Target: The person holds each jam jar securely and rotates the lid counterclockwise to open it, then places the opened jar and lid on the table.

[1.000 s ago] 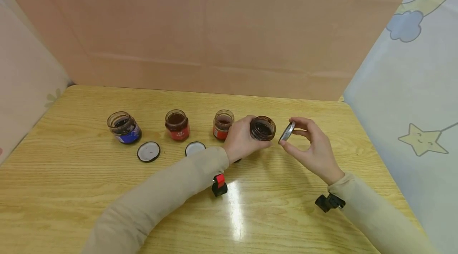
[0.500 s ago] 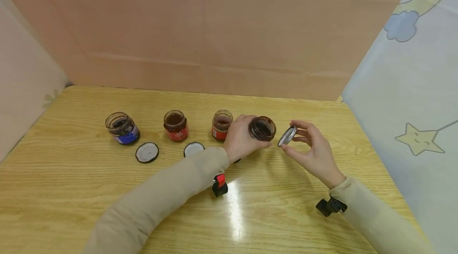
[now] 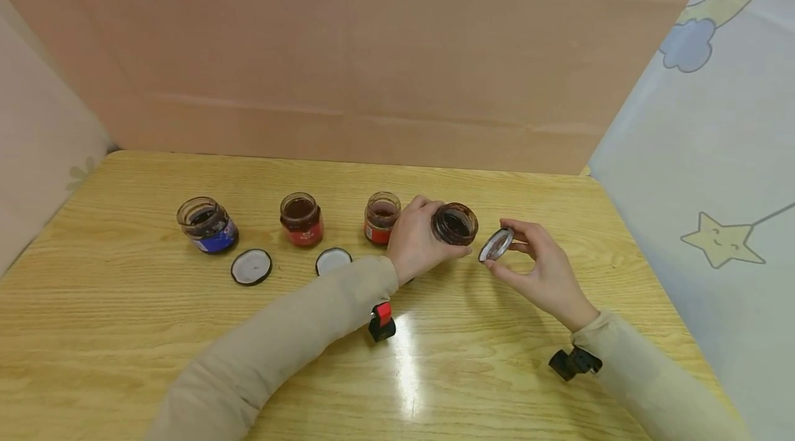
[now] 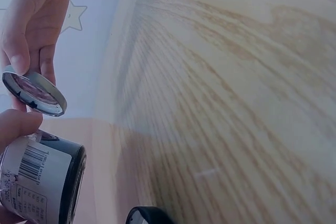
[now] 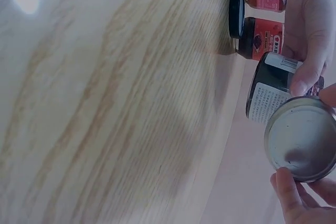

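My left hand (image 3: 422, 241) grips an uncapped glass jar (image 3: 455, 224) of dark sauce, its mouth tilted toward the right. In the left wrist view the jar's white label (image 4: 37, 177) with a barcode shows. Just right of the jar, my right hand (image 3: 546, 272) pinches a round metal lid (image 3: 496, 246) by its edge between thumb and fingers. The lid stands tilted, its stained inner side facing the jar, with a small gap between them. The lid's outer face (image 5: 302, 142) fills the lower right of the right wrist view.
Three more uncapped jars stand leftward: one blue-labelled (image 3: 210, 225), one red-labelled (image 3: 301, 220), another red-labelled (image 3: 381, 218) close beside my left hand. Upturned lids (image 3: 251, 266) lie before them on the wooden table (image 3: 124, 330). A pinkish backdrop (image 3: 348, 68) rises behind.
My right hand has turned the lid so more of its inner side shows, shifting it slightly down and left. My left hand still holds the jar in nearly the same place.
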A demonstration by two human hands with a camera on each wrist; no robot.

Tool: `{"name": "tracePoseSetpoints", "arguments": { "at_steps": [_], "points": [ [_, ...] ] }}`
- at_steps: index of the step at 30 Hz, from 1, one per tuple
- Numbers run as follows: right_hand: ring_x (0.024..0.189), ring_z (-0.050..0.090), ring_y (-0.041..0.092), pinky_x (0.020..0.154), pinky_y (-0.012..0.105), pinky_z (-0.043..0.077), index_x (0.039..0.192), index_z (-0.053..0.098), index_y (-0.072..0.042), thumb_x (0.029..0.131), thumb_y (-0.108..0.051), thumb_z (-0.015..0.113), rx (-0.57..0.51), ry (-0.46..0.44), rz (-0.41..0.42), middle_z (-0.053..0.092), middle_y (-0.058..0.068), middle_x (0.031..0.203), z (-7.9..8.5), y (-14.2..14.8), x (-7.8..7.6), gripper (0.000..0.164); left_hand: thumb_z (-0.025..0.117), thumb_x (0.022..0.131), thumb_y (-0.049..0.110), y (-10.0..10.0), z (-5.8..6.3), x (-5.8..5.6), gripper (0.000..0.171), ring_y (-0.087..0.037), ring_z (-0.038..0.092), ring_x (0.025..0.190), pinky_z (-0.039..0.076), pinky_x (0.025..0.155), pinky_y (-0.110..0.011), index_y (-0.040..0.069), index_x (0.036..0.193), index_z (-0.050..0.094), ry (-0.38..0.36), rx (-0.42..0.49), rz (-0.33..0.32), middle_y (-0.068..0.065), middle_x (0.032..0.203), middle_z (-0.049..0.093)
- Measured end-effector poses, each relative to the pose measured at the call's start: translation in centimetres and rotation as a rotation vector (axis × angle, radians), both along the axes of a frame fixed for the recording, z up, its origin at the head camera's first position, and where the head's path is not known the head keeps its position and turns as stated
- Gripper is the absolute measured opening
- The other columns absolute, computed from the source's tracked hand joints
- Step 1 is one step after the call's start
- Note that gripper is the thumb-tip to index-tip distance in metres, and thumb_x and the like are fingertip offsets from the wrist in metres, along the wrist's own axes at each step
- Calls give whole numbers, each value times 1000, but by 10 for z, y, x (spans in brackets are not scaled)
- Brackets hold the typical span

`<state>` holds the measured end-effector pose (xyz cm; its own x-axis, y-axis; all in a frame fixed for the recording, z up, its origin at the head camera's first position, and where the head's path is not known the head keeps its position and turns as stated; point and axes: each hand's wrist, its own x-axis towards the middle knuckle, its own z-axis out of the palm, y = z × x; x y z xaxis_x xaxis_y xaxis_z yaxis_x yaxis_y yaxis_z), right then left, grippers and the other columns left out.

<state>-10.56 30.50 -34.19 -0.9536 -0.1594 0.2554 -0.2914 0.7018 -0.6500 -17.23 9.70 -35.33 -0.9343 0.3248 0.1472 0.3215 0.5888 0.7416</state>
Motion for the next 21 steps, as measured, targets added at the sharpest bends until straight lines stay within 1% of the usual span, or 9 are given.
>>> {"name": "tracePoseSetpoints", "arguments": {
  "at_steps": [4,11,15,19,21],
  "points": [
    [101,62,30,86,5,42,137,48,-5,79,-9,77,2,-4,10,52,15,127,-1,0,1,65,87,64,43,1,-1,0,75,-20,57,105,47,95,-34,10,126,60,-3,3,8,-2,115,57],
    [101,61,28,85,8,44,136,48,-4,78,-8,77,12,9,15,53,15,126,-3,0,0,65,87,66,41,3,-3,0,76,-22,56,106,47,96,-35,9,128,59,-27,26,-2,-4,118,56],
    [102,60,29,85,15,48,135,48,-2,78,-8,77,34,11,26,53,16,126,-6,1,-1,64,86,67,41,5,-4,-1,76,-22,56,107,47,96,-35,8,129,58,-50,29,-3,-5,119,56],
    [105,57,30,87,21,50,133,47,2,77,-6,77,45,-17,37,51,18,128,-6,1,-2,64,86,67,40,7,-5,-3,76,-22,56,107,47,95,-35,7,129,57,-67,33,6,-6,120,56],
    [107,57,30,89,25,50,133,46,3,77,-6,78,48,-35,42,50,18,129,-6,0,-2,65,86,68,40,7,-6,-4,75,-22,56,107,47,95,-34,6,128,57,-75,37,8,-7,119,56]
  ]
}}
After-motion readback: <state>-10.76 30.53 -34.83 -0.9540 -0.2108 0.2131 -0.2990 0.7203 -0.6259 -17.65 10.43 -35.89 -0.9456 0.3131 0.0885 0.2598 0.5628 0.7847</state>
